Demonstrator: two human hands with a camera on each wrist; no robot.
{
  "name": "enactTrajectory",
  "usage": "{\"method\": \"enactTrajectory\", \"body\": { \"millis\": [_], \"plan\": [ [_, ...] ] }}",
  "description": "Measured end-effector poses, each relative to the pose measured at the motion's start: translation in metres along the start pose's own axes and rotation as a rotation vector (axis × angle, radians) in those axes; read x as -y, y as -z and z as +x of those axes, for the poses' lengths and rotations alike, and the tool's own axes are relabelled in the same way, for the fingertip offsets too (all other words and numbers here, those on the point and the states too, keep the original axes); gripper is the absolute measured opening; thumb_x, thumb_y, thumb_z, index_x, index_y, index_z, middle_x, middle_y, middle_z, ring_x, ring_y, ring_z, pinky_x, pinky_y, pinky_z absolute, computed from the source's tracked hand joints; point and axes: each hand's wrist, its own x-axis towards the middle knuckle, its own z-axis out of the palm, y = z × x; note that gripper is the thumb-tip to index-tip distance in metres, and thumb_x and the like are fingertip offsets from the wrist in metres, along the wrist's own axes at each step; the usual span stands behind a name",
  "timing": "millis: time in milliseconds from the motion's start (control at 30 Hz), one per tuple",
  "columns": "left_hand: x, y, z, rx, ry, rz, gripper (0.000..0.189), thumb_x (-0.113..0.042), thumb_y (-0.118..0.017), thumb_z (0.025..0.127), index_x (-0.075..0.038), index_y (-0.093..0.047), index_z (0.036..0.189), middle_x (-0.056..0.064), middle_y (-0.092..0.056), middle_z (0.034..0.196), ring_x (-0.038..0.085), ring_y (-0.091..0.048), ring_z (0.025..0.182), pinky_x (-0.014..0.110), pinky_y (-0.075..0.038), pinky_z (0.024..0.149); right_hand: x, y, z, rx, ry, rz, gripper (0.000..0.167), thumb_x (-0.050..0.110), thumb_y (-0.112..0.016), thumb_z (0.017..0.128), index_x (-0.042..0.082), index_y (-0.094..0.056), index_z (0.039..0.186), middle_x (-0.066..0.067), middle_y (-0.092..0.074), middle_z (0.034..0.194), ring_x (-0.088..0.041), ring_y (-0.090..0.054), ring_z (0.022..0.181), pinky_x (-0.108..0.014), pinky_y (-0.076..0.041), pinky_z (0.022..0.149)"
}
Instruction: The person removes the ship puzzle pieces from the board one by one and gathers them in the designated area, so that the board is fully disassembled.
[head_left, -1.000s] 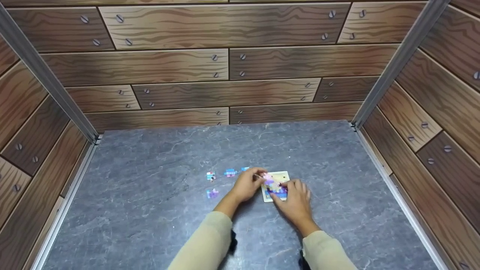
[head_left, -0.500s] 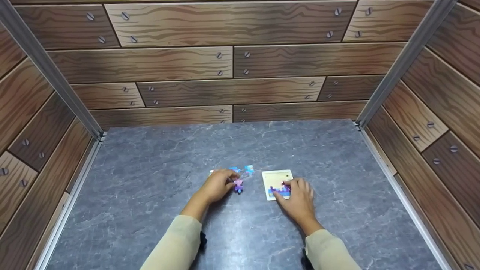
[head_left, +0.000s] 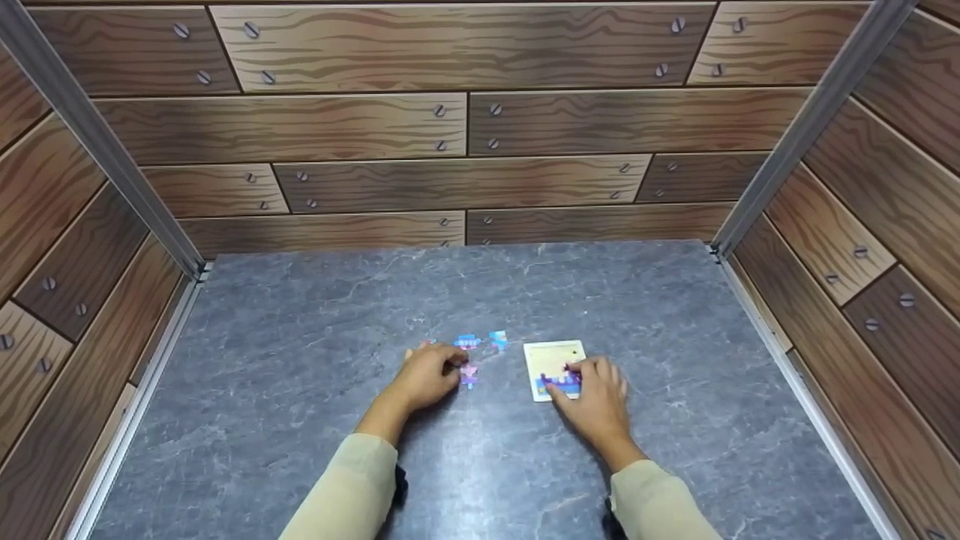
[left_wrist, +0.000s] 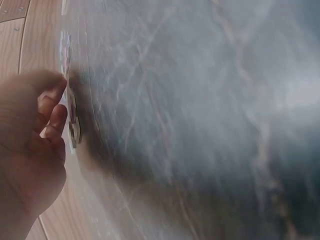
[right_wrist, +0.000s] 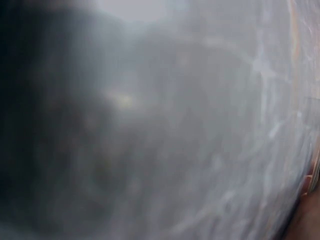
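Note:
A pink and purple jigsaw piece [head_left: 469,375] lies at the thumb and fingertips of my left hand [head_left: 429,373], which pinches its left edge in the head view. The left wrist view shows the curled fingers of the left hand [left_wrist: 35,135] close to piece edges [left_wrist: 74,120] at the tabletop. My right hand [head_left: 598,397] rests over the lower right of a cream puzzle board [head_left: 546,353], its thumb near the bottom and fingertips on the right part. Blue and purple pieces [head_left: 555,383] fill the board's lower part. Only a sliver of the right hand [right_wrist: 306,217] shows in its blurred wrist view.
Two blue pieces, one [head_left: 467,341] and another [head_left: 499,340], lie behind the left hand. A further piece [head_left: 427,343] is mostly hidden by that hand. Wood-patterned walls [head_left: 465,127] surround the grey marbled tabletop [head_left: 300,330] at the back and sides.
My left hand has moved left from the puzzle board, bringing the pink and purple piece down to the table, then slightly further left. The right hand has stayed on the board.

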Motion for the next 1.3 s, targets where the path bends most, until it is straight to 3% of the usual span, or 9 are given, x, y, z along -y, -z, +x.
{"method": "enactTrajectory", "body": {
  "millis": [200, 433, 600, 733, 833, 933, 1067, 1300],
  "plan": [
    [-0.006, -0.001, 0.000, 0.064, -0.017, 0.060, 0.042, -0.029, -0.082, 0.092, -0.015, -0.074, 0.131, 0.007, -0.073, 0.127, 0.043, -0.060, 0.137, 0.062, -0.038, 0.113, -0.001, 0.001, 0.000, -0.021, -0.001, 0.007, 0.055, 0.045, -0.089, 0.087, 0.010, -0.070, 0.125, -0.015, -0.059, 0.127, -0.038, -0.053, 0.125, -0.061, -0.035, 0.114],
    [-0.008, -0.003, 0.002, 0.043, -0.022, 0.124, 0.040, -0.027, -0.082, 0.094, -0.014, -0.075, 0.130, 0.009, -0.072, 0.127, 0.041, -0.064, 0.129, 0.062, -0.041, 0.110, -0.001, -0.002, 0.003, -0.025, -0.015, 0.045, 0.054, 0.043, -0.090, 0.087, 0.010, -0.070, 0.124, -0.015, -0.060, 0.127, -0.039, -0.053, 0.127, -0.061, -0.035, 0.116],
    [-0.008, -0.003, 0.001, 0.032, -0.023, 0.119, 0.039, -0.026, -0.080, 0.094, -0.012, -0.074, 0.130, 0.009, -0.074, 0.125, 0.039, -0.065, 0.122, 0.059, -0.042, 0.106, -0.002, -0.002, 0.002, -0.059, -0.028, 0.142, 0.045, 0.034, -0.092, 0.087, 0.008, -0.071, 0.117, -0.017, -0.060, 0.124, -0.038, -0.055, 0.123, -0.058, -0.040, 0.111],
    [-0.010, -0.001, 0.002, 0.034, -0.011, 0.090, 0.040, -0.026, -0.080, 0.096, -0.012, -0.072, 0.132, 0.008, -0.074, 0.127, 0.038, -0.064, 0.125, 0.061, -0.041, 0.111, -0.003, 0.004, 0.001, -0.116, -0.029, 0.227, 0.037, 0.022, -0.092, 0.087, 0.004, -0.072, 0.111, -0.018, -0.058, 0.119, -0.038, -0.055, 0.117, -0.054, -0.044, 0.106],
    [-0.014, 0.001, 0.003, 0.046, 0.013, 0.068, 0.042, -0.027, -0.077, 0.099, -0.012, -0.070, 0.137, 0.008, -0.073, 0.130, 0.037, -0.063, 0.130, 0.062, -0.039, 0.118, -0.004, 0.007, -0.003, -0.133, -0.044, 0.212, 0.035, 0.022, -0.092, 0.087, 0.004, -0.073, 0.109, -0.017, -0.061, 0.117, -0.037, -0.055, 0.115, -0.055, -0.044, 0.106],
    [-0.020, 0.002, 0.005, 0.047, 0.028, 0.061, 0.043, -0.029, -0.075, 0.102, -0.013, -0.069, 0.141, 0.007, -0.072, 0.131, 0.034, -0.061, 0.129, 0.059, -0.039, 0.121, -0.003, 0.006, -0.010, -0.138, -0.047, 0.160, 0.035, 0.026, -0.093, 0.086, 0.006, -0.074, 0.107, -0.015, -0.065, 0.115, -0.037, -0.056, 0.112, -0.057, -0.043, 0.104],
    [-0.033, -0.002, 0.009, 0.032, 0.003, 0.046, 0.042, -0.027, -0.074, 0.103, -0.015, -0.068, 0.142, 0.007, -0.070, 0.133, 0.030, -0.062, 0.125, 0.055, -0.044, 0.119, 0.001, 0.005, -0.017, -0.143, -0.017, 0.107, 0.034, 0.029, -0.094, 0.085, 0.008, -0.075, 0.106, -0.012, -0.069, 0.110, -0.035, -0.057, 0.107, -0.056, -0.042, 0.101],
    [-0.068, -0.025, 0.022, -0.030, -0.080, -0.056, 0.038, -0.018, -0.074, 0.100, -0.011, -0.070, 0.137, 0.011, -0.070, 0.133, 0.030, -0.064, 0.125, 0.048, -0.053, 0.111, 0.004, 0.003, -0.021, -0.132, -0.011, 0.051, 0.033, 0.032, -0.095, 0.085, 0.013, -0.077, 0.104, -0.008, -0.069, 0.109, -0.031, -0.057, 0.105, -0.055, -0.042, 0.099]
  ]
}}
